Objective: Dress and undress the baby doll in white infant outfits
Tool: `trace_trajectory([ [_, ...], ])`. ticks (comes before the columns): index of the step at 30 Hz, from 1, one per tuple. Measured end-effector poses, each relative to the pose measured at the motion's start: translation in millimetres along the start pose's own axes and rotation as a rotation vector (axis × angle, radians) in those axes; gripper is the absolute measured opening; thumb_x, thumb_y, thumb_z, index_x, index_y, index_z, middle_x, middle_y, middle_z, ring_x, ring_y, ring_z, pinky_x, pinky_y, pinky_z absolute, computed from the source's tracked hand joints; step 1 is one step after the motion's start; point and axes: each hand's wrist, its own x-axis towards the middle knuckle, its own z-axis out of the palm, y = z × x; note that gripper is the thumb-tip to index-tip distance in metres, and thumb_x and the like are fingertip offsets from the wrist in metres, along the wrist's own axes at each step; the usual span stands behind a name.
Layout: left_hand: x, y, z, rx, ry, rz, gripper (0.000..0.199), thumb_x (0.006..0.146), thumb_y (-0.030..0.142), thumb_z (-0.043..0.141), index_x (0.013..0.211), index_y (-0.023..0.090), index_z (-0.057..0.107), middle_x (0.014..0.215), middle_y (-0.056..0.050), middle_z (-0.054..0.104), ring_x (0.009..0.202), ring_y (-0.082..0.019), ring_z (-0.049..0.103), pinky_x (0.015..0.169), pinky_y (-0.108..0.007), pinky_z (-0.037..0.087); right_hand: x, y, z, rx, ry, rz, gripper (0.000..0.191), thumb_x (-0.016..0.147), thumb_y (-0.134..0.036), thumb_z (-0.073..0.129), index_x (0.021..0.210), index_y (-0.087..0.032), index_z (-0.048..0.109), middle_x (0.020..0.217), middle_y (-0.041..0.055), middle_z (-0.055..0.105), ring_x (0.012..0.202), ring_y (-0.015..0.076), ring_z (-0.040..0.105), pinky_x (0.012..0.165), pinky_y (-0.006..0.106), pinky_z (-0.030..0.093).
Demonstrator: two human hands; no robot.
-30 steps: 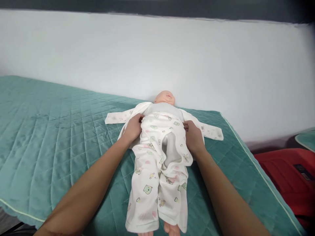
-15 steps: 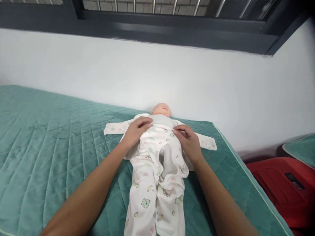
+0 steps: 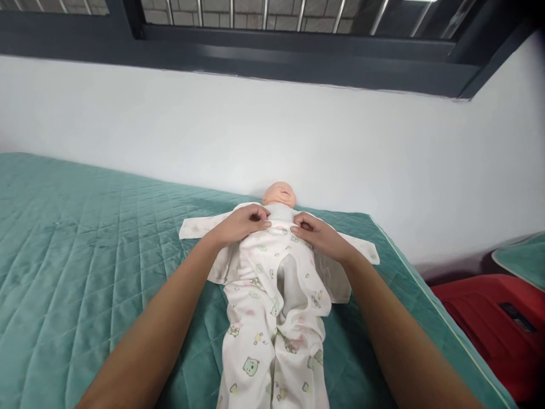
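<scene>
A baby doll (image 3: pixel 279 194) lies on its back, head toward the wall. White baby pants (image 3: pixel 259 295) with a green bear print cover its legs and reach up to its chest, with an open crotch showing pale grey cloth inside. My left hand (image 3: pixel 244 222) is closed at the waistband on the left, thumb and finger curled at its edge. On the other side my right hand (image 3: pixel 319 234) pinches the same waistband. Under the doll is a spread white baby shirt (image 3: pixel 338 281), its sleeves stretched out to both sides. My hands partly hide the waistband and shirt.
A green quilted mat (image 3: pixel 106 255) lies beneath the doll, against a white wall (image 3: pixel 191 125). Above is a dark window frame (image 3: pixel 298 57) with metal bars. A red plastic object (image 3: pixel 489 324) stands at the right, beyond the mat's edge.
Both hands have moved inward along the waistband, closer together over the doll's chest. More of the shirt's lower flaps shows at both sides. The view has shifted slightly.
</scene>
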Motion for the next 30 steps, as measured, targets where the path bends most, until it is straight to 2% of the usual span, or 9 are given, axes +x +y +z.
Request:
trace_trajectory([
  [4, 27.8, -4.1, -2.3, 0.213, 0.101, -0.118, 0.021, 0.085, 0.038, 0.059, 0.075, 0.019, 0.056, 0.084, -0.003, 0.064, 0.079, -0.019, 0.055, 0.073, -0.030, 0.039, 20.2, 9.7, 4.2, -0.015, 0.118, 0.063, 0.034, 0.085, -0.056, 0.061, 0.077, -0.024, 0.054, 0.069, -0.0041, 0.048, 0.065, 0.0143, 0.041, 0.059, 0.027, 0.034],
  [8, 47.7, -18.6, 6.2, 0.352, 0.216, -0.168, 0.018, 0.088, 0.033, 0.056, 0.075, 0.020, 0.053, 0.081, -0.002, 0.065, 0.077, -0.019, 0.056, 0.071, -0.031, 0.038, 31.8, 19.4, 18.9, -0.044, 0.339, 0.158, 0.035, 0.082, -0.057, 0.063, 0.075, -0.024, 0.053, 0.064, -0.0040, 0.051, 0.063, 0.0151, 0.044, 0.058, 0.027, 0.035],
  [11, 45.1, -23.6, 15.5, 0.337, 0.292, -0.201, 0.015, 0.090, 0.032, 0.056, 0.080, 0.021, 0.055, 0.083, -0.001, 0.066, 0.078, -0.018, 0.058, 0.072, -0.031, 0.040, 29.6, 22.2, 28.1, -0.035, 0.451, 0.191, 0.034, 0.083, -0.056, 0.061, 0.074, -0.024, 0.054, 0.064, -0.0038, 0.054, 0.064, 0.0155, 0.047, 0.062, 0.029, 0.038],
  [13, 38.6, -24.4, 19.7, 0.375, 0.330, -0.176, 0.014, 0.091, 0.032, 0.055, 0.084, 0.021, 0.057, 0.086, -0.002, 0.067, 0.080, -0.019, 0.059, 0.075, -0.032, 0.042, 25.2, 22.7, 30.1, -0.057, 0.476, 0.192, 0.032, 0.084, -0.054, 0.060, 0.075, -0.023, 0.057, 0.067, -0.0028, 0.057, 0.066, 0.0161, 0.050, 0.065, 0.030, 0.040],
  [17, 28.8, -29.9, 17.3, 0.536, 0.310, 0.028, 0.019, 0.094, 0.034, 0.050, 0.089, 0.020, 0.061, 0.098, -0.006, 0.065, 0.096, -0.022, 0.057, 0.089, -0.036, 0.044, 18.7, 26.9, 26.0, -0.202, 0.500, 0.075, 0.027, 0.085, -0.050, 0.060, 0.080, -0.023, 0.061, 0.084, 0.0031, 0.064, 0.083, 0.0213, 0.057, 0.081, 0.037, 0.045],
  [19, 27.8, -34.8, 12.0, 0.597, 0.288, 0.078, 0.022, 0.094, 0.038, 0.050, 0.087, 0.020, 0.061, 0.100, -0.007, 0.063, 0.103, -0.023, 0.055, 0.096, -0.039, 0.042, 17.4, 30.6, 21.6, -0.245, 0.480, -0.015, 0.026, 0.084, -0.048, 0.060, 0.076, -0.023, 0.059, 0.096, 0.0066, 0.065, 0.098, 0.0244, 0.058, 0.094, 0.041, 0.042],
  [21, 27.9, -38.2, 5.8, 0.621, 0.251, 0.063, 0.026, 0.093, 0.042, 0.051, 0.083, 0.020, 0.060, 0.099, -0.007, 0.064, 0.106, -0.024, 0.054, 0.101, -0.042, 0.040, 16.1, 33.0, 16.3, -0.223, 0.394, -0.043, 0.029, 0.085, -0.048, 0.058, 0.070, -0.023, 0.056, 0.107, 0.0082, 0.065, 0.110, 0.0258, 0.057, 0.103, 0.043, 0.038],
  [26, 27.0, -32.2, -6.9, 0.523, 0.089, -0.026, 0.033, 0.090, 0.050, 0.052, 0.077, 0.020, 0.058, 0.107, -0.006, 0.065, 0.108, -0.024, 0.056, 0.101, -0.039, 0.041, 9.0, 29.8, 1.7, -0.108, 0.105, 0.024, 0.038, 0.092, -0.052, 0.050, 0.068, -0.023, 0.053, 0.136, 0.0040, 0.060, 0.125, 0.0250, 0.054, 0.109, 0.041, 0.036],
  [30, 26.0, -25.8, -10.6, 0.491, 0.044, -0.025, 0.031, 0.088, 0.047, 0.053, 0.072, 0.021, 0.059, 0.110, -0.005, 0.066, 0.118, -0.024, 0.054, 0.102, -0.035, 0.040, 5.8, 29.6, -4.4, -0.071, 0.050, 0.032, 0.034, 0.090, -0.053, 0.053, 0.074, -0.023, 0.060, 0.144, 0.0019, 0.055, 0.132, 0.0264, 0.049, 0.111, 0.042, 0.035],
])
